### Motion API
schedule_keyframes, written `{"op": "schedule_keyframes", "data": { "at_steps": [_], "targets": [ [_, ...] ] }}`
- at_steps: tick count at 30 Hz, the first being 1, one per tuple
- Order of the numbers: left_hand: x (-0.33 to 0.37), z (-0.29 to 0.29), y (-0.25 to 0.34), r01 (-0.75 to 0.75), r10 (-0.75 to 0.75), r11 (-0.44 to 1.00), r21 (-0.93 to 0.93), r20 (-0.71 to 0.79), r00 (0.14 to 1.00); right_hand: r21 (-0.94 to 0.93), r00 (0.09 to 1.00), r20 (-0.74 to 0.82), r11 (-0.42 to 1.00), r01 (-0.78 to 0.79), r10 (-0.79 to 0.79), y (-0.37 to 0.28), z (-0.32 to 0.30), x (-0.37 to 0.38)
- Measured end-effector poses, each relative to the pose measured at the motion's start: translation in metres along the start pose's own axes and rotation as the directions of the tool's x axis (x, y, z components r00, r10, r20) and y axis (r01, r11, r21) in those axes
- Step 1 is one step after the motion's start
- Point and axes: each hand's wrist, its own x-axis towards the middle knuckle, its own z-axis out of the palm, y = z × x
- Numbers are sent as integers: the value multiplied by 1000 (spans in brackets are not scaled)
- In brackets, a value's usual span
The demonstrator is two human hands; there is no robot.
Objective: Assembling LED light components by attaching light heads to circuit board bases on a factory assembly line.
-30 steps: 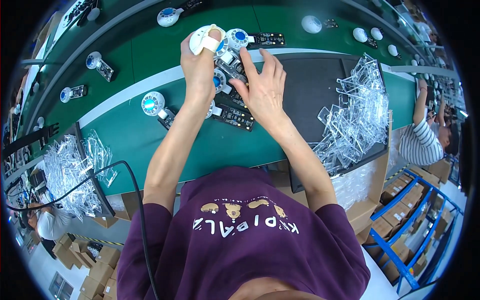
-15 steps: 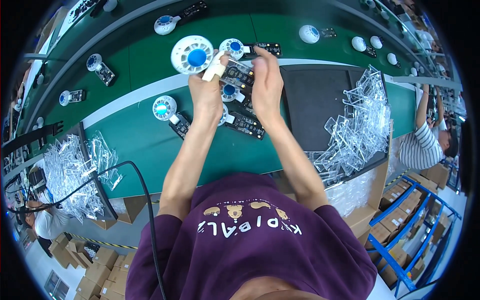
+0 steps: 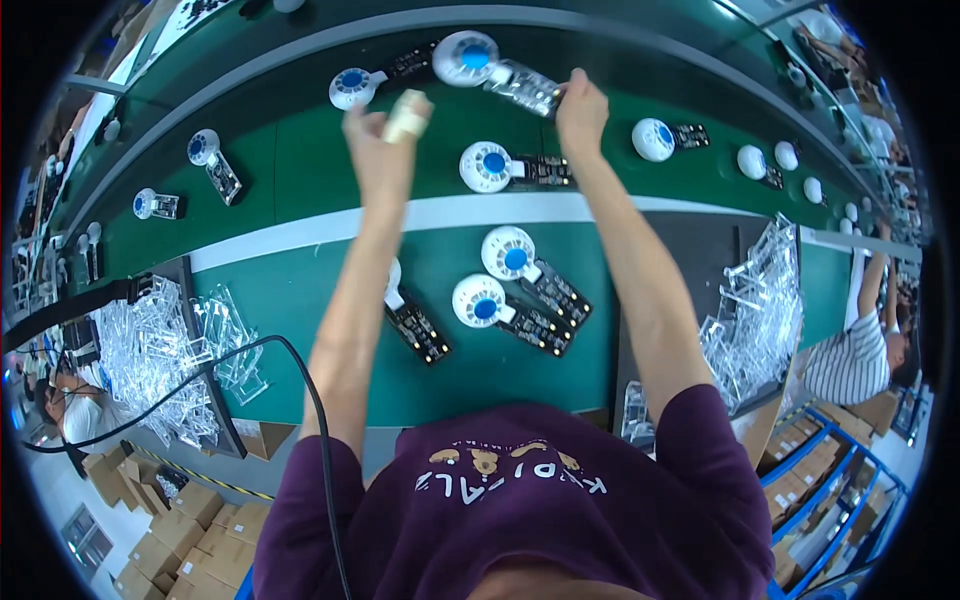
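My right hand (image 3: 583, 118) pinches the board end of a white round unit (image 3: 465, 58) with a blue centre. Its circuit board (image 3: 525, 88) seems to have a clear plastic cover over it. This unit is at the far side of the green belt. To its left, my left hand (image 3: 385, 150) is off it, fingers apart and slightly blurred, a pale wrap (image 3: 407, 117) around one finger. Near that hand rests another white unit (image 3: 352, 88) with its black board. A similar unit (image 3: 487, 166) lies on the belt between my forearms.
Several like units, one a white round piece (image 3: 510, 252), lie on the nearer green mat (image 3: 500, 380). Clear plastic covers heap in a left tray (image 3: 150, 350) and a right black tray (image 3: 760, 320). More units (image 3: 653, 139) dot the belt. A black cable (image 3: 300, 370) crosses my left side.
Both hands have moved away from me over the belt, carrying the unit up and right. My left hand has let go of it; my right hand now has its board end.
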Motion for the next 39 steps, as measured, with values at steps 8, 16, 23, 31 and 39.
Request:
{"op": "schedule_keyframes", "data": {
  "at_steps": [8, 16, 23, 31, 39],
  "targets": [
    [142, -26, -56, 292, -315, 932, 214, 82, 945, -399, 754, 192, 652, 645, -628, 38, 11, 15],
    [62, -137, -22, 119, -85, 967, 224, -155, 984, -81, 459, 734, 607, 791, -501, 44, -39, -62],
    [-57, -223, -44, 337, -324, 891, 304, -93, 941, -187, 674, 633, 771, 609, -380, 28, -73, -81],
    [-97, -212, -36, -184, 196, 291, 939, 130, 972, -104, 890, 412, 960, 259, -195, 2, -166, -173],
    [-173, 17, 23, 473, -123, 779, -412, 639, 760, -38, 908, 264, 937, 347, -325, 13, -204, -238]
  ]
}}
